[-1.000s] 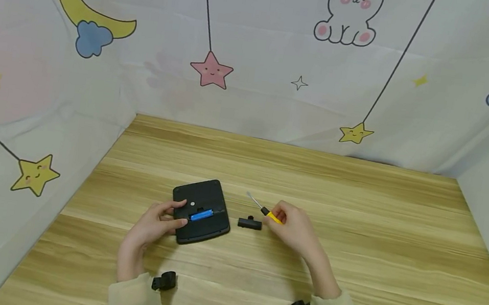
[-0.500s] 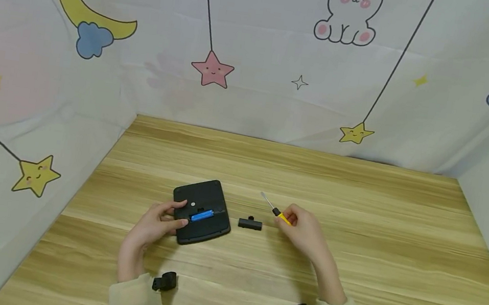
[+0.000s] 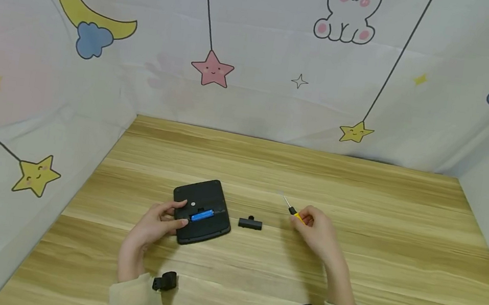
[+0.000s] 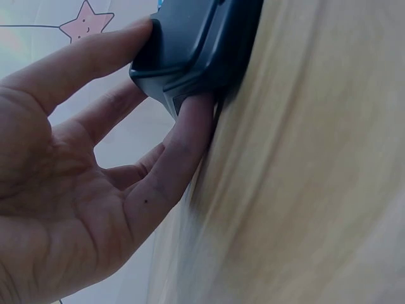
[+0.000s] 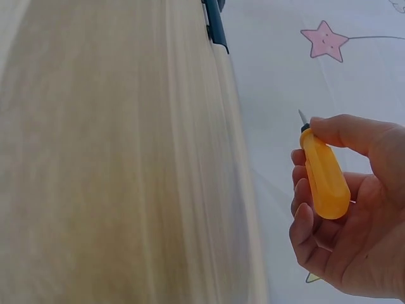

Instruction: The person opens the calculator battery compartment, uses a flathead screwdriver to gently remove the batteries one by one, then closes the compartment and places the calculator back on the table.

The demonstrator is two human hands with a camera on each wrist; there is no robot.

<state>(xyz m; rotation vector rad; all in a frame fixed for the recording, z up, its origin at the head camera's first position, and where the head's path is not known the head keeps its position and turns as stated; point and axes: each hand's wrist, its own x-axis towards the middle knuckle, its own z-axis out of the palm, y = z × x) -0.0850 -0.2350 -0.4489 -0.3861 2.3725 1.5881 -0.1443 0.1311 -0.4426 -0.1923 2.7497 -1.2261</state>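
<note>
Left hand (image 3: 155,222), wrist bent, grips edge of flat black device (image 3: 210,200); right hand (image 3: 319,232), above wood-grain desk (image 3: 401,230), pinches smooth yellow-handled screwdriver (image 5: 324,170).

My bare left hand (image 3: 158,222) pinches with thumb and fingers, its wrist (image 3: 132,253) bent rightward. Well right of that grip, my bare right hand (image 3: 317,233) holds its fingers curled opposite the thumb. Behind both grips, my forearms (image 3: 341,288) enter cream cloth sleeves (image 3: 135,298).
</note>
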